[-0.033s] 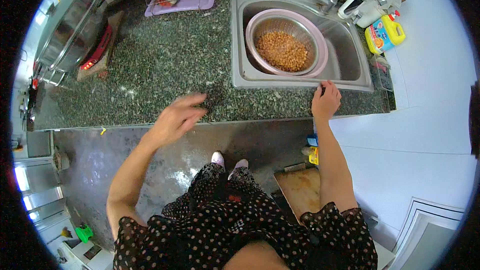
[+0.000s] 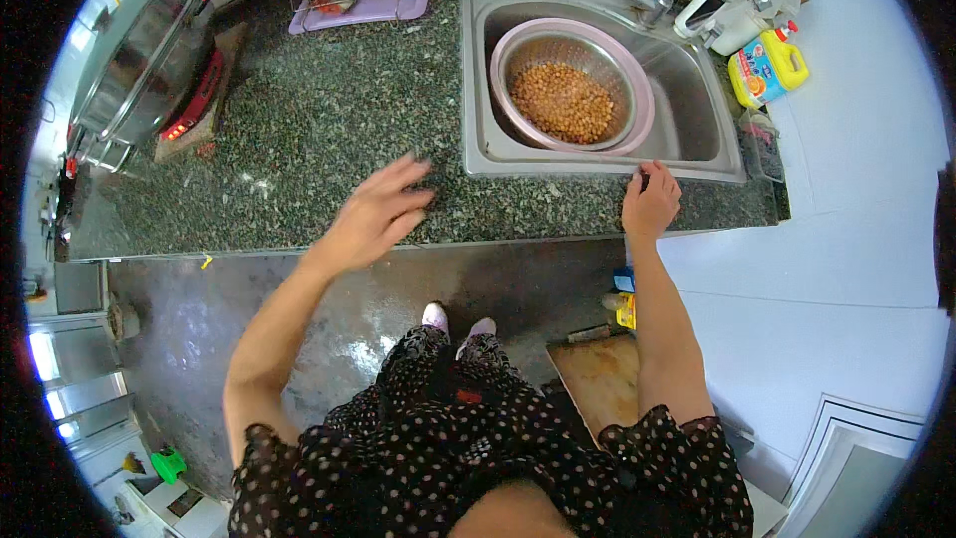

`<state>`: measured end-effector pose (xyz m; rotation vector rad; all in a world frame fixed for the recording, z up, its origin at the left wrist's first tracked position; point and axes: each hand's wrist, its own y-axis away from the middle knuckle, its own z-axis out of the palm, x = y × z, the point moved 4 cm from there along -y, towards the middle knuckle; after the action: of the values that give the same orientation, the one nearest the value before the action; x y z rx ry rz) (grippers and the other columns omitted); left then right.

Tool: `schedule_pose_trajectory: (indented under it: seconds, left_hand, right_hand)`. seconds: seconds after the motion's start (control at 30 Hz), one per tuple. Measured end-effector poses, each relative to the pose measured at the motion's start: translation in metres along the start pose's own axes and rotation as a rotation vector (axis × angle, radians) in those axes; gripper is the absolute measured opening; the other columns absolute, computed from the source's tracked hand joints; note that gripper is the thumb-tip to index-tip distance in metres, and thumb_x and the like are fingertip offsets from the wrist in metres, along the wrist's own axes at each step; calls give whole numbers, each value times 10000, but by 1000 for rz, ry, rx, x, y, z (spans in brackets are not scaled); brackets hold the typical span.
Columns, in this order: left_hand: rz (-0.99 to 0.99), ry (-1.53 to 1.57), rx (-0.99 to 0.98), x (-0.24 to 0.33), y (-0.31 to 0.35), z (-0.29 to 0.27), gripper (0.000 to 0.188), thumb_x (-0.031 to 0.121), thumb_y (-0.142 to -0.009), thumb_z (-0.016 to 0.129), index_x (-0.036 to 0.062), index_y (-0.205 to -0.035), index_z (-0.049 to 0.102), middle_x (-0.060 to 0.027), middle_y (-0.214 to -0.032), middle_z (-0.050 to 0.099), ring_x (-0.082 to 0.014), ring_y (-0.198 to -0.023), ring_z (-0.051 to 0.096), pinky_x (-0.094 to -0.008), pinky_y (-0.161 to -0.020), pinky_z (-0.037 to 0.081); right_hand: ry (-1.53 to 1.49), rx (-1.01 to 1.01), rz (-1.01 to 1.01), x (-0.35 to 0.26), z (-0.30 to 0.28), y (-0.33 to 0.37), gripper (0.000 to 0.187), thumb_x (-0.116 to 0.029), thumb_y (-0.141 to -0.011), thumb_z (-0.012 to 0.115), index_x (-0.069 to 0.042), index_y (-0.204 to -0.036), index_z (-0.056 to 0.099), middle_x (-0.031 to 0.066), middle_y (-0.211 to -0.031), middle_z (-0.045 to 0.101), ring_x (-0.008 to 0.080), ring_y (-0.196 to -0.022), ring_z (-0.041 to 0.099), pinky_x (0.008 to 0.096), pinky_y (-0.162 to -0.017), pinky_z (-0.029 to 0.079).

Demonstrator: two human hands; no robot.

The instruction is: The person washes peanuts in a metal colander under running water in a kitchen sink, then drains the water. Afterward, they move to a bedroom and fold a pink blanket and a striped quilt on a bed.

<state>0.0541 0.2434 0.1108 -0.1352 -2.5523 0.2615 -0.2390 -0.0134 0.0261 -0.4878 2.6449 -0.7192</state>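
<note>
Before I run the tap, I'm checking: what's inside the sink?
Inside the sink sits a pink basin, with a metal bowl of tan, bean-like pieces nested in it. The bottom beneath the basin is hidden.

Beans (image 2: pixel 563 105) lie in a colander (image 2: pixel 612 72) in a basin (image 2: pixel 644 105) inside the sink (image 2: pixel 687 90), faucet (image 2: pixel 657 4) behind and bottle (image 2: pixel 764 70) right, with a tray (image 2: pixel 413 10) at the back of the counter (image 2: pixel 329 110), a cooker (image 2: pixel 197 100) bearing a pot (image 2: pixel 139 65) far left, and 2 shoes (image 2: pixel 435 315) on the floor (image 2: pixel 289 299) in front.
</note>
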Motion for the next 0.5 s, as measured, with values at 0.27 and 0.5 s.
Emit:
schedule_pose_trajectory:
  seconds: [0.27,0.5]
  left_hand:
    - [107,-440,0,-42,-101,75,293,166,-729,566,132,-1018,596,4,-1088,543,-206,-1186,362,-532,-1016,188]
    - [141,-564,33,-28,-102,90,84,152,-678,588,134,-734,647,-15,-797,578,-186,-961,485,-454,-965,280]
  right_hand:
    - [-10,-3,-19,1,0,0,224,-175,-746,602,-151,-968,578,30,-1141,526,264,-1083,448,426,-887,362]
    - [-9,2,-46,-5,-5,0,194,-147,-749,614,-140,-940,581,35,-1132,540,263,-1072,467,436,-863,386]
